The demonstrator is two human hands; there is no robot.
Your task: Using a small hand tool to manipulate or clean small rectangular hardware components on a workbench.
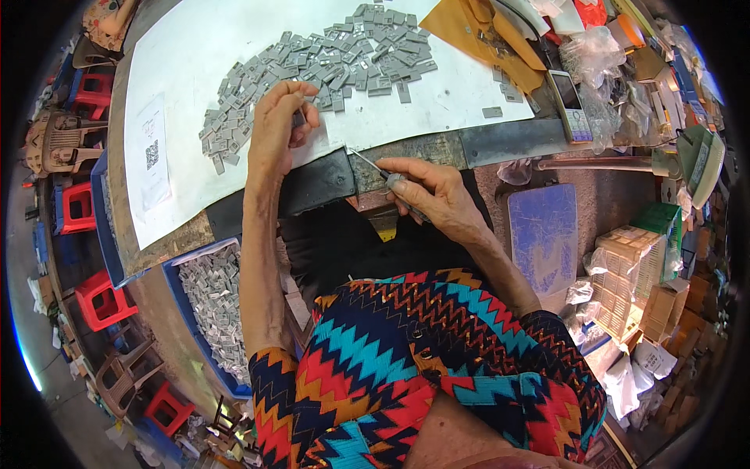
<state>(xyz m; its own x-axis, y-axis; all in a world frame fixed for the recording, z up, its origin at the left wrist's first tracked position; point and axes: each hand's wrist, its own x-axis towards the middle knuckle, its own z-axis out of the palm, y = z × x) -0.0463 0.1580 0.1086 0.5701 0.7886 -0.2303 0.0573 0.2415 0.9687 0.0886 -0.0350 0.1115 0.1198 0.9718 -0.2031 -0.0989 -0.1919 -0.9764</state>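
My left hand (283, 125) is raised over the near edge of the white sheet, its fingers curled around a small grey piece (298, 117) that is mostly hidden. Behind it spreads a wide pile of flat grey rectangular pieces (336, 66) with small cut-outs. In my right hand (437, 195), held at the table's front edge, is a slim tool (393, 180) with a grey handle. Its thin metal shaft points up and left towards the left hand, without touching it.
The white sheet (187, 78) covers the table. At its right lie a brown paper bag (461, 31), a keypad phone (570, 105) and plastic bags. A blue bin (178, 289) full of grey pieces stands at left below. A blue stool (543, 234) and a crate (625, 266) stand at right.
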